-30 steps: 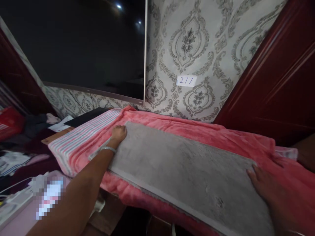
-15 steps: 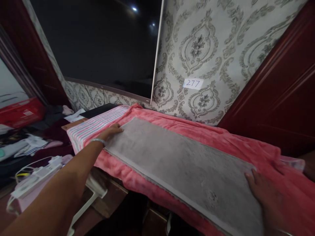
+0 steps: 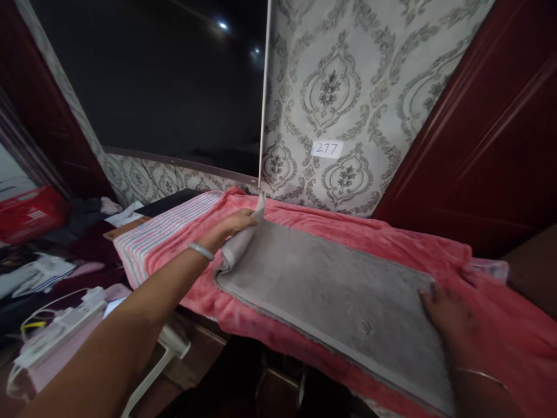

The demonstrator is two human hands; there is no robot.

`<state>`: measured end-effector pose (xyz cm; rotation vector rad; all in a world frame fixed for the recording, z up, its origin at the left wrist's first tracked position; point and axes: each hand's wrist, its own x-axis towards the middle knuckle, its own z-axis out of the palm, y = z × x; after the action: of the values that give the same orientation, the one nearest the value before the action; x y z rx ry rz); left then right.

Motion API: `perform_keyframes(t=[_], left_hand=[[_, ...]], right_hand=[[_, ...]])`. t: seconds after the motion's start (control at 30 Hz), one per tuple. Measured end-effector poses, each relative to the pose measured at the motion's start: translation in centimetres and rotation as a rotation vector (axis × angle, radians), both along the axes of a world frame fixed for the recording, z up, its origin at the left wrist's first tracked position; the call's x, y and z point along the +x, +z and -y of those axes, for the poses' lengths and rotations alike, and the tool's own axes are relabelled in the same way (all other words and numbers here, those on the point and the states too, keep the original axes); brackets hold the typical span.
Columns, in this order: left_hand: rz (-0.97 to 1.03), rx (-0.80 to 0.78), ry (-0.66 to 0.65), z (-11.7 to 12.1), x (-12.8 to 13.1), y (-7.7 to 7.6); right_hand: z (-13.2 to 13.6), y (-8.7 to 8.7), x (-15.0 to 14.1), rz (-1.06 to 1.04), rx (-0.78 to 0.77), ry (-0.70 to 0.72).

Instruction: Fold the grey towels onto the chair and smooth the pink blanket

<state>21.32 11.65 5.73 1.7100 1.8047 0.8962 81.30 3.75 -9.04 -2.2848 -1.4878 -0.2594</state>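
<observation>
A long grey towel (image 3: pixel 331 290) lies flat across a pink fleece blanket (image 3: pixel 378 244) on a raised surface. My left hand (image 3: pixel 232 226), with a silver bangle on its wrist, is closed on the towel's left end and has lifted that end up and over toward the right. My right hand (image 3: pixel 446 316) lies flat on the towel's right end, fingers stretched out, pressing it down.
A striped pink cloth (image 3: pixel 161 232) sits under the blanket at the left. A dark TV screen (image 3: pixel 174 87) and patterned wallpaper with a "277" label (image 3: pixel 326 148) stand behind. A dark red door (image 3: pixel 487 145) is at right. White power strip and cables (image 3: pixel 56 331) lie at lower left.
My left hand has gone from resting flat at the towel's left edge to gripping it and folding that end up and rightward. My right hand stays on the right end.
</observation>
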Motion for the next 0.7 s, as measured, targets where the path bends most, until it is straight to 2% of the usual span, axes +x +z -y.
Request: perform_keyframes(t=[0.07,0.13,0.23,0.3,0.33,0.4,0.47,0.5,0.6,0.7], left_hand=[[-0.047,-0.029,-0.215,0.2,3.8,-0.2],[-0.110,-0.030,-0.358,1.1,7.6,-1.3],[-0.147,-0.059,-0.445,2.9,12.3,-4.1],[-0.156,-0.081,-0.494,4.2,14.3,-5.8],[-0.155,-0.087,-0.515,4.7,14.8,-6.4],[-0.145,-0.106,-0.564,5.2,14.9,-6.8],[-0.094,-0.147,-0.598,5.0,13.8,-6.6],[-0.044,-0.150,-0.573,4.7,12.9,-6.2],[0.107,-0.042,-0.346,3.4,9.1,-5.3],[0.151,0.079,-0.124,2.5,5.1,-5.5]], right_hand=[[0.2,2.6,-3.1,-0.071,0.121,0.001],[0.2,4.9,-7.5,-0.269,0.192,0.133],[0.0,6.7,-15.5,-0.792,0.098,0.332],[-0.1,6.8,-20.4,-1.112,-0.004,0.419],[-0.2,6.7,-22.4,-1.188,-0.057,0.427],[-0.5,6.4,-25.3,-1.235,-0.131,0.424],[-1.1,6.2,-27.0,-1.218,-0.164,0.417],[-1.5,6.3,-27.5,-1.202,-0.174,0.417],[-2.8,6.5,-28.6,-1.135,-0.203,0.417],[-3.8,6.7,-29.7,-1.038,-0.202,0.432]])
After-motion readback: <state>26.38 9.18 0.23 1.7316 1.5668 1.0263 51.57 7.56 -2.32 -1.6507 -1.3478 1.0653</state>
